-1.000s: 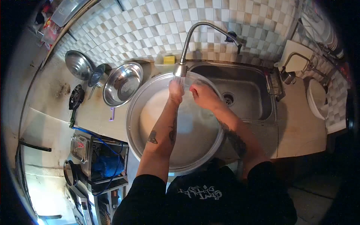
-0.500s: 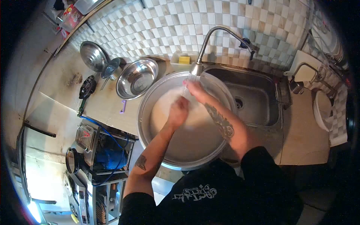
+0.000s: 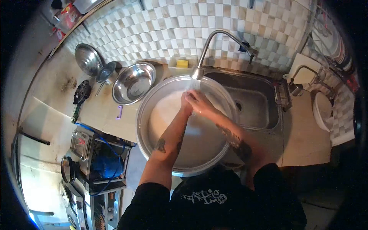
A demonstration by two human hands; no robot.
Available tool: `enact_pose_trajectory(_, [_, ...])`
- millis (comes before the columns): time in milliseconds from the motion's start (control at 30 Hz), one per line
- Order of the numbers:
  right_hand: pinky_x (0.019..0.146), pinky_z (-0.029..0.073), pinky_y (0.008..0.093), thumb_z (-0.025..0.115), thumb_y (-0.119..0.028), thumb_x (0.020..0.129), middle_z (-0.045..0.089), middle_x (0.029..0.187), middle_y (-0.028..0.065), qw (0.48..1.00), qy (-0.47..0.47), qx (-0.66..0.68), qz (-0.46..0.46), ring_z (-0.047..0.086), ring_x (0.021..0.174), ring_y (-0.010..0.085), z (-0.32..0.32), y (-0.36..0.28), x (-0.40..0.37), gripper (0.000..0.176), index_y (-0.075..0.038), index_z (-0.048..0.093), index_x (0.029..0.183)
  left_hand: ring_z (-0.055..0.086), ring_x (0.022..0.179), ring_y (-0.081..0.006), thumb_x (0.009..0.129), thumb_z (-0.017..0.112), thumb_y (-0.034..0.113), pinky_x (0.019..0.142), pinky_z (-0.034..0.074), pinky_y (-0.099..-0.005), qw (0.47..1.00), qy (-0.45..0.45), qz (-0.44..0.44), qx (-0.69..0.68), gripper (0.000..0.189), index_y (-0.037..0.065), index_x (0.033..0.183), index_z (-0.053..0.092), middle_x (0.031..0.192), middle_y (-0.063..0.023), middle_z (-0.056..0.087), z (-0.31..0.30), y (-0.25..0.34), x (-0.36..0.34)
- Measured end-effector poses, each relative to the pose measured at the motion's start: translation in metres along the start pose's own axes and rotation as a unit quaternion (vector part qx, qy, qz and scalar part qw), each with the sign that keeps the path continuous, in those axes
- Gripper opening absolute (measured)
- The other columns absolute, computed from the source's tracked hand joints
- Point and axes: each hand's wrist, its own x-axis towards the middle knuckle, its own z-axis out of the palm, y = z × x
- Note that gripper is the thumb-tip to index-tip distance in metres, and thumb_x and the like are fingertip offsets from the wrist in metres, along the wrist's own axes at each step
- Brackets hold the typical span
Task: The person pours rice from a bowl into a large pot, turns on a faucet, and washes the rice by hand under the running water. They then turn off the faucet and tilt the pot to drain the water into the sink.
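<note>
Both my hands meet under the faucet's running water, above a large round metal pot (image 3: 140, 126). The pot holds cloudy, whitish liquid with a paler mass under the surface towards its back left. My right hand (image 3: 200, 102) is closed over my left hand (image 3: 186, 103), its fingers wrapped across it. Most of the left hand's fingers are hidden behind the right. Just above them hangs the faucet's spray head (image 3: 197, 73), pouring a fan of water. I see no object in either hand.
The sink basin (image 3: 258, 101) lies right of the pot. Left of it on the counter are a steel bowl (image 3: 134, 83), a small saucepan (image 3: 107, 73), a round metal lid (image 3: 88, 59) and a purple item (image 3: 119, 112). A yellow sponge (image 3: 182, 64) sits behind.
My hands were apart, the left lower over the liquid and the right under the spray. Now they are joined beneath the water. The view has shifted slightly.
</note>
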Motion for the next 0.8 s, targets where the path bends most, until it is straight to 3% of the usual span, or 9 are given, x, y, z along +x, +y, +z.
enact_pose_trajectory(67, [0.105, 0.028, 0.0430, 0.047, -0.041, 0.092, 0.032, 0.140, 0.0232, 1.000, -0.012, 0.012, 0.015, 0.032, 0.127, 0.0421, -0.002, 0.005, -0.019, 0.050, -0.005, 0.045, 0.126, 0.060, 0.056, -0.0254, 0.075, 0.064, 0.026, 0.052, 0.048, -0.0382, 0.946, 0.103, 0.268, 0.153, 0.018, 0.010, 0.083, 0.064, 0.074, -0.0093, 0.065, 0.022, -0.044, 0.033])
enact_pose_trajectory(100, [0.108, 0.024, 0.0411, 0.046, -0.043, 0.092, 0.026, 0.144, 0.0221, 0.995, 0.026, 0.077, 0.059, 0.026, 0.131, 0.0416, 0.007, -0.002, -0.027, 0.057, -0.003, 0.037, 0.132, 0.061, 0.062, -0.0312, 0.073, 0.064, 0.028, 0.055, 0.048, -0.0409, 0.895, 0.078, 0.259, 0.355, 0.020, 0.009, 0.078, 0.063, 0.076, -0.0107, 0.065, 0.024, -0.045, 0.051])
enact_pose_trajectory(167, [0.113, 0.012, 0.0355, 0.041, -0.050, 0.093, 0.014, 0.151, 0.0176, 0.964, 0.007, 0.242, 0.105, 0.010, 0.140, 0.0320, -0.009, -0.052, -0.027, 0.081, 0.003, 0.006, 0.144, 0.062, 0.065, -0.0319, 0.075, 0.061, 0.027, 0.057, 0.049, -0.0419, 0.934, 0.065, 0.185, 0.298, 0.019, 0.008, 0.077, 0.063, 0.078, -0.0113, 0.065, 0.034, -0.067, 0.078])
enact_pose_trajectory(400, [0.111, 0.017, 0.0329, 0.033, -0.054, 0.095, 0.027, 0.147, 0.0171, 0.839, 0.023, 0.434, 0.326, 0.024, 0.136, 0.0251, 0.018, -0.042, 0.011, 0.073, 0.000, 0.025, 0.142, 0.061, 0.083, -0.0266, 0.088, 0.052, 0.029, 0.071, 0.047, -0.0359, 0.979, 0.122, -0.067, -0.149, 0.033, 0.005, 0.110, 0.059, 0.093, -0.0130, 0.064, -0.006, -0.002, 0.029])
enact_pose_trajectory(467, [0.106, 0.026, 0.0359, 0.033, -0.051, 0.095, 0.039, 0.137, 0.0179, 0.842, 0.034, 0.429, 0.325, 0.034, 0.129, 0.0253, 0.033, -0.033, 0.025, 0.064, 0.001, 0.038, 0.133, 0.058, 0.094, -0.0198, 0.094, 0.041, 0.024, 0.079, 0.046, -0.0311, 0.833, 0.072, -0.207, -0.508, 0.039, 0.001, 0.123, 0.053, 0.104, -0.0104, 0.061, -0.024, 0.032, 0.004])
enact_pose_trajectory(567, [0.086, 0.042, 0.0363, 0.040, -0.047, 0.093, 0.055, 0.104, 0.0102, 0.824, -0.046, 0.498, 0.266, 0.052, 0.100, 0.0222, 0.066, 0.069, 0.037, 0.048, -0.004, 0.054, 0.110, 0.054, 0.107, -0.0189, 0.096, 0.043, 0.022, 0.087, 0.045, -0.0325, 0.792, 0.034, -0.195, -0.578, 0.032, 0.002, 0.118, 0.053, 0.113, -0.0078, 0.058, -0.032, 0.062, -0.037])
enact_pose_trajectory(667, [0.061, 0.049, 0.0358, 0.048, -0.037, 0.090, 0.058, 0.075, 0.0048, 0.697, 0.082, 0.607, 0.372, 0.059, 0.069, 0.0204, 0.044, 0.026, 0.032, 0.033, -0.006, 0.058, 0.086, 0.051, 0.110, -0.0185, 0.095, 0.045, 0.019, 0.093, 0.042, -0.0318, 0.870, -0.028, -0.104, -0.481, 0.031, 0.002, 0.120, 0.051, 0.111, -0.0095, 0.058, -0.047, 0.090, -0.074])
enact_pose_trajectory(733, [0.057, 0.049, 0.0339, 0.049, -0.037, 0.090, 0.058, 0.071, 0.0052, 0.821, 0.138, 0.437, 0.339, 0.059, 0.062, 0.0193, 0.042, 0.020, 0.052, 0.034, -0.005, 0.057, 0.082, 0.056, 0.091, -0.0175, 0.093, 0.047, 0.015, 0.081, 0.047, -0.0332, 0.879, 0.080, -0.130, -0.452, 0.020, 0.005, 0.111, 0.052, 0.099, -0.0074, 0.058, -0.044, 0.089, -0.078])
enact_pose_trajectory(800, [0.055, 0.047, 0.0312, 0.050, -0.037, 0.090, 0.059, 0.068, 0.0072, 0.813, 0.145, 0.451, 0.339, 0.056, 0.056, 0.0170, 0.026, -0.025, 0.051, 0.038, -0.002, 0.057, 0.076, 0.057, 0.080, -0.0160, 0.093, 0.048, 0.014, 0.073, 0.048, -0.0322, 0.898, 0.127, -0.140, -0.398, 0.014, 0.007, 0.104, 0.052, 0.090, -0.0056, 0.057, -0.040, 0.076, -0.075])
